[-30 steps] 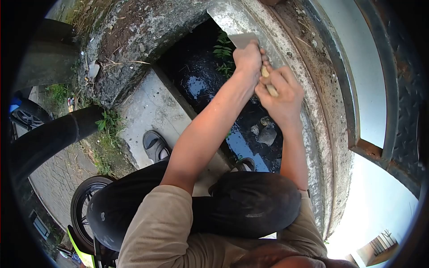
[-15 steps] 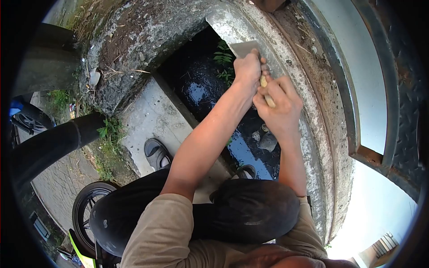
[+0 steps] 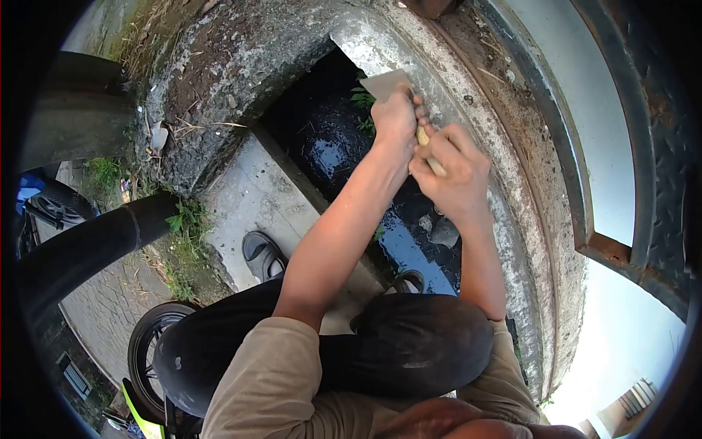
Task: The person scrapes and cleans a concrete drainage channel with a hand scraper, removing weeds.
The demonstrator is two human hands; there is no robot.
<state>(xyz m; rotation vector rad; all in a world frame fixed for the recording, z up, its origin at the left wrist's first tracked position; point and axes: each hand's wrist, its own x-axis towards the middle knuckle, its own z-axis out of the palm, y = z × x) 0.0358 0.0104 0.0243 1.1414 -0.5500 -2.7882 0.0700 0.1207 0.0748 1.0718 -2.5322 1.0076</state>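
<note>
Both my hands are closed on a scraper with a flat grey blade (image 3: 386, 84) and a pale handle (image 3: 423, 136). My left hand (image 3: 395, 115) wraps the handle close behind the blade. Lower down, my right hand (image 3: 457, 174) grips the handle's rear part, its end showing between the fingers. The blade overlaps the inner edge of a pale concrete ledge (image 3: 365, 42) in this view. Beneath my hands lies an open drain with dark water (image 3: 327, 154).
My sandalled foot (image 3: 263, 254) rests on a concrete slab (image 3: 272, 192) beside the drain. Green leaves (image 3: 363, 98) and a stone (image 3: 443, 232) show in the drain. A black pipe (image 3: 80, 249) and motorcycle wheel (image 3: 150, 340) are at left, a metal frame (image 3: 610, 249) at right.
The scraper and both hands have shifted slightly left in view, and the blade is angled a little differently. Both hands keep their grip. The whole view has also shifted slightly.
</note>
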